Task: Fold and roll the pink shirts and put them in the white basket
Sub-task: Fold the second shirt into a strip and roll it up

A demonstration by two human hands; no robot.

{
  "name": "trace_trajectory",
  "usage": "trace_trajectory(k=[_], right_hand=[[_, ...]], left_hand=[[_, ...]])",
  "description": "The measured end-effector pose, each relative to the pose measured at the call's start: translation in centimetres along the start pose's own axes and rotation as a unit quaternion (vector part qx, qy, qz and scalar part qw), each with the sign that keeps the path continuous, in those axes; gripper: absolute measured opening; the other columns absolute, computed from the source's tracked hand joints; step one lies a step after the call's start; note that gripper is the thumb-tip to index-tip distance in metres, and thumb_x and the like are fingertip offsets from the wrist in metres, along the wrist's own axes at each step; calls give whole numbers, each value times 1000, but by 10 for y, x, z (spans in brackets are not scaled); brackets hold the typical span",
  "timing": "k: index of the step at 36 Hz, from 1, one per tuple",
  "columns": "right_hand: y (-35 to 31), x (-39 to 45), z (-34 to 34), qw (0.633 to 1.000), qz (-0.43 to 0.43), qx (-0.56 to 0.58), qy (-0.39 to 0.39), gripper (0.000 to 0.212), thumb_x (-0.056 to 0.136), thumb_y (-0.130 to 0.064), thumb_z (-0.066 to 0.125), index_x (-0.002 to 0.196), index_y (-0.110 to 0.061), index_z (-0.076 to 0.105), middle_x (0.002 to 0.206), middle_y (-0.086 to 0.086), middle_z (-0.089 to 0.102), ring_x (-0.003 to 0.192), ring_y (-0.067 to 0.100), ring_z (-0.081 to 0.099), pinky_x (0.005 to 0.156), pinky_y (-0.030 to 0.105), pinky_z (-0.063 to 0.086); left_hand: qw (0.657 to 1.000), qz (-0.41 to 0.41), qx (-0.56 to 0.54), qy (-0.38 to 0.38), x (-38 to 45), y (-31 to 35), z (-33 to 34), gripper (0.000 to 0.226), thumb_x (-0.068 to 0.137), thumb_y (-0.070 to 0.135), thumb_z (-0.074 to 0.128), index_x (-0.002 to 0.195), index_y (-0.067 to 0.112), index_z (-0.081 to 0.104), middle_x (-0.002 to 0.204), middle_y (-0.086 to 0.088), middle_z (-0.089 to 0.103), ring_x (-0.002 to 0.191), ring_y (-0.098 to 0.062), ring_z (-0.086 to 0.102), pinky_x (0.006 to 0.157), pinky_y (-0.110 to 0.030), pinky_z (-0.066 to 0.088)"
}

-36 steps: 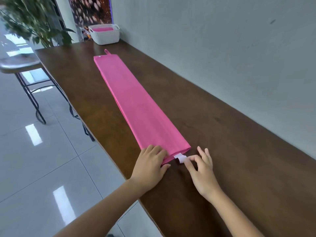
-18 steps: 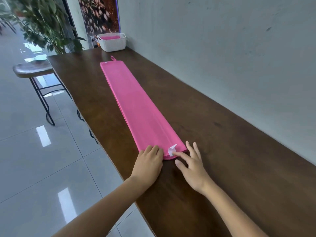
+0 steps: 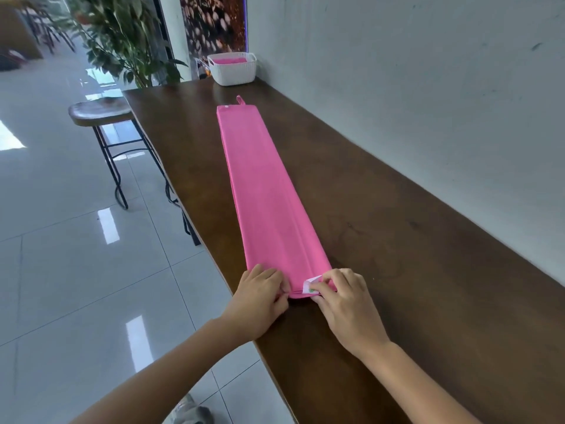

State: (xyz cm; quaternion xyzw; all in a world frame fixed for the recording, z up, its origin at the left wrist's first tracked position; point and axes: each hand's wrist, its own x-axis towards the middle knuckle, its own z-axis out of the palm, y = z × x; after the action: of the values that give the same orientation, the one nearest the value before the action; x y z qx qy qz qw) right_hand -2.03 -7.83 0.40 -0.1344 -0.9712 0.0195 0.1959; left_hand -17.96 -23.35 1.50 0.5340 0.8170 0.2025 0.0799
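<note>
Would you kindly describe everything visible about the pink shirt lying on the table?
The pink shirt is folded into a long, narrow, flat strip of smooth cloth running lengthwise along the brown table. A lengthwise fold seam shows near its right edge, a small loop sticks out at the far end, and a white tag at the near end. Both hands, left and right, pinch the near end.

Smooth pink cloth shirt (image 3: 263, 191) on matt dark wooden table (image 3: 397, 270); glossy floor tiles (image 3: 76, 270).

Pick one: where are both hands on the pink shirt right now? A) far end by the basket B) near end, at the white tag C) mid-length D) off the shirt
B: the left hand and right hand both pinch the near end of the folded pink shirt, the right beside the white tag; the white basket stands far off.
</note>
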Motion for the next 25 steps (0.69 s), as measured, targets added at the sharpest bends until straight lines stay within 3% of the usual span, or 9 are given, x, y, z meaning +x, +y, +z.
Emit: trace_trajectory(k=[4,7,11,15,19,22,25], right_hand=[[-10,-1,3,999,-11,44,3,17,98,-35,61,108,-25,70,104,-11,64,99,10,57,91,28,48],[-13,4,2,995,40,95,-10,16,91,-33,71,103,-23,71,99,-12,64,95,9,57,86,25,48],[-11,14,-5,972,131,175,-81,23,92,-43,65,101,-22,68,97,-17,54,96,4,51,80,10,39],[-7,26,-11,956,167,197,-138,19,93,-44,65,97,-26,65,98,-17,54,93,2,51,71,9,38],[-4,40,-18,939,191,213,-192,8,97,-35,63,95,-27,62,103,-12,58,91,2,54,68,11,40],[-6,45,-18,946,186,192,-182,4,97,-29,64,95,-27,62,103,-11,57,91,4,55,73,12,44],[-12,40,-11,978,138,116,-107,4,93,-23,70,93,-21,66,97,-11,58,90,6,52,76,17,48]], left_hand=[[1000,-14,-5,24,-18,-3,1,8,99,40,43,94,34,47,96,19,50,94,-9,40,84,-24,29],[993,-28,41,103,-26,-3,7,17,94,45,40,87,31,47,86,16,52,83,-8,39,80,-26,38],[975,-40,110,190,-31,-6,15,28,96,49,44,80,26,48,78,12,53,77,-9,29,74,-27,42],[971,-74,118,195,-28,-5,12,30,96,50,51,78,26,54,75,11,57,73,-9,35,72,-31,47],[976,-116,100,155,-22,-3,8,32,96,57,49,80,29,51,80,12,60,79,-11,44,81,-32,44],[975,-115,86,169,-19,-3,7,28,93,53,59,86,28,47,86,11,57,81,-12,42,79,-31,44],[971,-59,82,215,-16,-4,11,19,92,39,62,89,24,51,87,8,54,79,-14,44,72,-32,47]])
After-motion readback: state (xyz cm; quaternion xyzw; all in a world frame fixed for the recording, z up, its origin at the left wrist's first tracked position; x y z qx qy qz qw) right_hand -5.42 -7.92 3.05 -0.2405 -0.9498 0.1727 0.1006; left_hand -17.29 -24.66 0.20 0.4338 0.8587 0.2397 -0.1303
